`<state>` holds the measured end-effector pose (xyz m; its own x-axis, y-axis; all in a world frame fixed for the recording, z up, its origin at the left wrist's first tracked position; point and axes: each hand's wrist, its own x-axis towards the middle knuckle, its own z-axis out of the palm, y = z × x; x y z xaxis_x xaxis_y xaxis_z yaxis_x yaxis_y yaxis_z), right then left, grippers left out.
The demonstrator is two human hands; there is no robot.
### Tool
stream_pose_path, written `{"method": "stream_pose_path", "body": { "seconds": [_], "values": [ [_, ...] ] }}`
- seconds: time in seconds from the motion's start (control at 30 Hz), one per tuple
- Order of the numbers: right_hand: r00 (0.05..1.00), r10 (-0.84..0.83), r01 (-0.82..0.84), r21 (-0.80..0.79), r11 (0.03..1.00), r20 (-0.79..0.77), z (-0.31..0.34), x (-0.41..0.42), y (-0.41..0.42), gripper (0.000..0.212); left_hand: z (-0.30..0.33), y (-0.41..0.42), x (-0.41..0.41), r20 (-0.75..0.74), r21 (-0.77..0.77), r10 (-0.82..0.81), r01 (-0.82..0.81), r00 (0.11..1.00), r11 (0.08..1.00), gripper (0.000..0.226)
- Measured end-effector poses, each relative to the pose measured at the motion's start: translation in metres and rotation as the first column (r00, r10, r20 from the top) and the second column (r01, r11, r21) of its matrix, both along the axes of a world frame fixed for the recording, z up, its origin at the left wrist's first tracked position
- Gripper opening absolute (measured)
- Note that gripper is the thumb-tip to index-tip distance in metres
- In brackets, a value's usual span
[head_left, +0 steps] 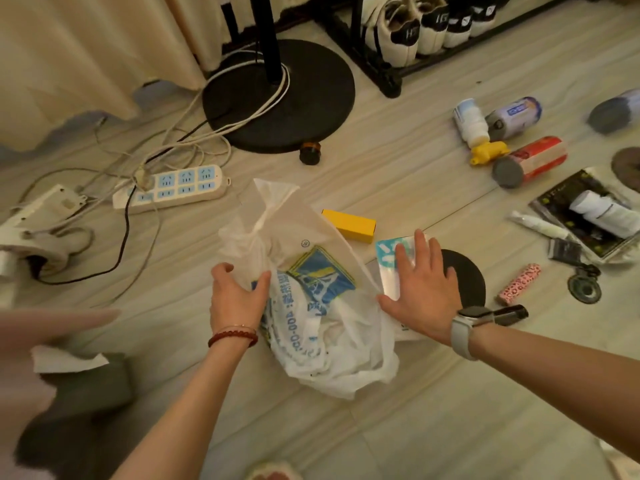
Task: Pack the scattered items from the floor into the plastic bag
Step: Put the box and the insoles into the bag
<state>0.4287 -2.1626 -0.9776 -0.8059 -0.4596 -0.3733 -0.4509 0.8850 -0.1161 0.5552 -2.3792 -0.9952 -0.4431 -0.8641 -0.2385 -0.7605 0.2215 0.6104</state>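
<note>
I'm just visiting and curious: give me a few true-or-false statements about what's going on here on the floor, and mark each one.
1. The left hand holds the edge of the plastic bag. True.
2. The yellow box is already inside the bag. False: it lies on the floor just behind the bag.
3. The right hand has its fingers spread flat over a teal and white packet. True.
4. The red can stands upright. False: it lies on its side.
5. The power strip lies to the right of the bag. False: it lies to the left, among cables.
</note>
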Motion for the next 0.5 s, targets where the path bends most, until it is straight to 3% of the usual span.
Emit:
{"method": "stream_pose_path", "body": {
  "seconds": [0.1,0.2,0.3,0.4,0.5],
  "values": [
    [0.991,-0.098,0.101,-0.027,0.995,0.096,0.003,-0.002,0.006,0.084,0.004,0.01,0.003,-0.128,-0.03,0.03,-0.034,0.991,0.999,0.061],
    [0.986,-0.141,0.145,-0.039,0.989,0.095,0.005,-0.004,0.012,0.082,0.012,0.007,0.004,-0.268,-0.226,-0.098,0.036,0.958,0.973,0.075],
    [0.981,-0.175,0.18,-0.058,0.982,0.08,0.005,-0.003,0.012,0.079,0.022,-0.014,-0.017,-0.159,-0.349,-0.296,0.226,0.942,0.909,0.088],
    [0.972,-0.218,0.225,-0.074,0.972,0.089,0.003,0.001,0.007,0.076,0.025,-0.037,-0.064,-0.031,-0.167,-0.385,0.375,0.922,0.912,0.078],
    [0.965,-0.243,0.251,-0.075,0.965,0.103,0.004,0.002,0.004,0.077,0.017,-0.042,-0.091,0.079,0.01,-0.519,0.52,0.851,0.854,0.077]
  ]
}}
